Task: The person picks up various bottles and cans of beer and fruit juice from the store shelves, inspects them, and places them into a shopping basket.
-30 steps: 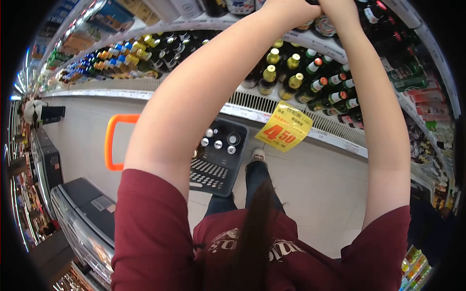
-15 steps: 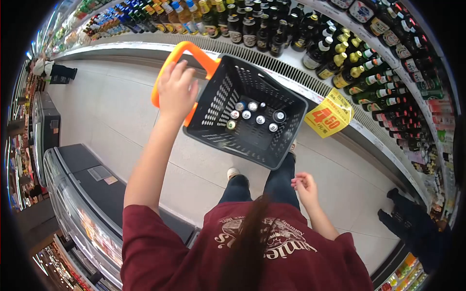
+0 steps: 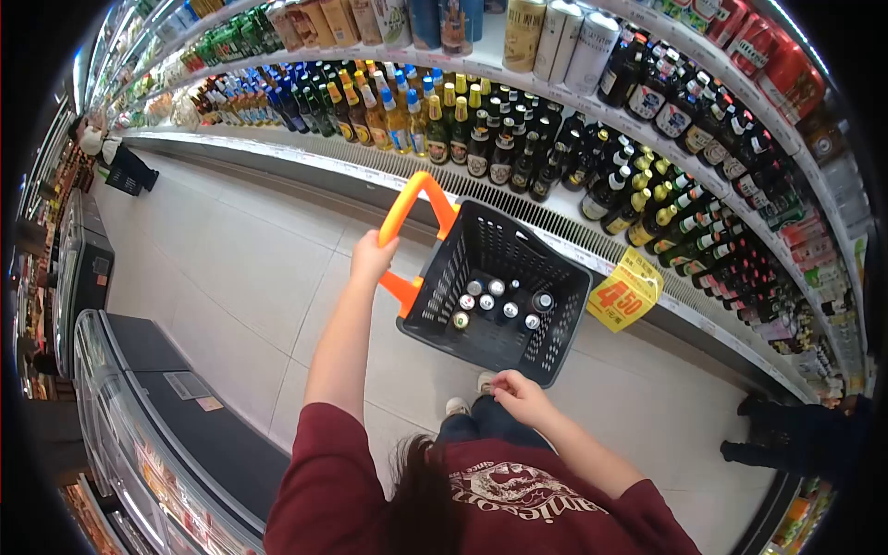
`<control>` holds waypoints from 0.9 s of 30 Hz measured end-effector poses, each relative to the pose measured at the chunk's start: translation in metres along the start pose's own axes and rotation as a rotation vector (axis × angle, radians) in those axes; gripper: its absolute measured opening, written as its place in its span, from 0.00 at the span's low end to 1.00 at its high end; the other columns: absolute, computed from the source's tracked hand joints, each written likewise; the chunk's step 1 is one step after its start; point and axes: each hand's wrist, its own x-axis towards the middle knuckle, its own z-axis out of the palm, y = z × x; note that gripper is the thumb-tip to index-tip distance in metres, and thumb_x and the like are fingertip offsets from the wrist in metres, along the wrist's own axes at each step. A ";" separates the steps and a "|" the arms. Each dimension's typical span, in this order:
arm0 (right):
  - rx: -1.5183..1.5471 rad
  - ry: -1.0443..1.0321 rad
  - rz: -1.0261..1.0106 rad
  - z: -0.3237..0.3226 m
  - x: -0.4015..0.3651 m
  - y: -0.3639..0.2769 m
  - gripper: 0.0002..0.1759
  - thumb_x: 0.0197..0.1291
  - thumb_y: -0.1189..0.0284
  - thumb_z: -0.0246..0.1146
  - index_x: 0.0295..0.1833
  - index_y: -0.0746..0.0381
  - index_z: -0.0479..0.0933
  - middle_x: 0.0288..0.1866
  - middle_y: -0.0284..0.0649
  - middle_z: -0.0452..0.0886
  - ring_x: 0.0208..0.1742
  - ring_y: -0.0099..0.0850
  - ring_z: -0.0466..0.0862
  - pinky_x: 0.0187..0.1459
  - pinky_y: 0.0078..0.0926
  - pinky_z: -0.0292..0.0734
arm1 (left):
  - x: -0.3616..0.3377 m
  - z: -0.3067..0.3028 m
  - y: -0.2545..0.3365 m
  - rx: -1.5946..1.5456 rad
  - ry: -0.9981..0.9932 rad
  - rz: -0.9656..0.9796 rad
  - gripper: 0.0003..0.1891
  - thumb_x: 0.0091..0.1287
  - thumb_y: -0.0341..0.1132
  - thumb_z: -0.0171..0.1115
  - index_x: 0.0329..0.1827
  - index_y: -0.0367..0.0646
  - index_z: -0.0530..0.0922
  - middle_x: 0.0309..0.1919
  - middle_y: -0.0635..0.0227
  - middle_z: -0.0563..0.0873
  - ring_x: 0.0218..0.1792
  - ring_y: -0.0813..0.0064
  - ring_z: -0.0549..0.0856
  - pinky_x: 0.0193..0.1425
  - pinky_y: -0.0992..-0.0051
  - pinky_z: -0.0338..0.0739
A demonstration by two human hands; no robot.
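Observation:
My left hand [image 3: 372, 257] is wrapped round the orange handle [image 3: 404, 211] of a black shopping basket [image 3: 435, 340]. Perforated walls surround several cans, seen from above by their round tops, among them a wider dark can [image 3: 542, 302] near the right wall. The cans stand upright on the basket's floor. My right hand [image 3: 520, 398] is just below the basket's near edge, its fingers curled in with nothing showing in them. Beyond the basket, a yellow price tag [image 3: 625, 290] reading 4.50 hangs from the shelf edge.
Rows of beer bottles [image 3: 504, 153] fill the lower shelf ahead, with tall cans [image 3: 559, 42] above. A glass-sided display case [image 3: 139, 435] stands on the left. One person [image 3: 129, 166] is far down the aisle at left; a dark-clothed person [image 3: 805, 435] is at right.
My view has tilted up, bringing more shelves into sight. My left hand has closed round the handle from a looser hold. My right hand has come in closer to the basket's near edge.

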 end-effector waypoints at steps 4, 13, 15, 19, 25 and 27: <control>-0.093 -0.111 -0.046 0.000 0.047 -0.019 0.13 0.57 0.70 0.56 0.46 0.65 0.70 0.40 0.42 0.78 0.43 0.29 0.78 0.45 0.25 0.72 | -0.014 -0.004 -0.012 -0.063 -0.013 -0.013 0.14 0.56 0.38 0.60 0.38 0.35 0.74 0.17 0.65 0.78 0.16 0.76 0.78 0.21 0.75 0.73; -0.283 -0.120 -0.208 0.094 0.163 -0.044 0.39 0.51 0.59 0.62 0.61 0.74 0.57 0.55 0.58 0.67 0.58 0.44 0.69 0.58 0.33 0.64 | -0.034 -0.027 -0.044 -0.287 -0.289 -0.056 0.13 0.57 0.35 0.60 0.36 0.35 0.69 0.19 0.65 0.77 0.17 0.77 0.79 0.21 0.76 0.75; -0.211 -0.064 -0.165 0.121 0.178 -0.060 0.42 0.47 0.58 0.64 0.62 0.70 0.57 0.55 0.60 0.66 0.57 0.45 0.69 0.58 0.34 0.64 | -0.027 -0.032 -0.053 -0.332 -0.383 -0.035 0.13 0.56 0.34 0.60 0.35 0.35 0.68 0.18 0.66 0.77 0.17 0.76 0.79 0.22 0.75 0.75; -0.383 0.231 -0.012 0.168 0.206 -0.095 0.29 0.41 0.62 0.65 0.48 0.65 0.68 0.44 0.53 0.74 0.49 0.46 0.74 0.50 0.37 0.69 | -0.012 -0.040 -0.053 -0.687 -0.693 -0.205 0.07 0.56 0.28 0.56 0.32 0.39 0.65 0.15 0.67 0.73 0.11 0.76 0.73 0.15 0.76 0.68; -0.202 0.517 0.039 0.220 0.232 -0.096 0.21 0.46 0.64 0.60 0.47 0.59 0.70 0.39 0.51 0.78 0.43 0.46 0.78 0.42 0.39 0.73 | -0.004 -0.052 -0.072 -0.729 -0.648 -0.308 0.15 0.56 0.27 0.54 0.45 0.41 0.63 0.13 0.68 0.70 0.09 0.75 0.70 0.13 0.77 0.66; -0.261 0.525 0.003 0.236 0.239 -0.088 0.26 0.47 0.63 0.59 0.54 0.59 0.67 0.43 0.52 0.78 0.47 0.45 0.77 0.48 0.39 0.71 | 0.002 -0.060 -0.087 -0.688 -0.685 -0.333 0.28 0.56 0.27 0.54 0.61 0.48 0.57 0.16 0.66 0.71 0.10 0.75 0.71 0.12 0.77 0.66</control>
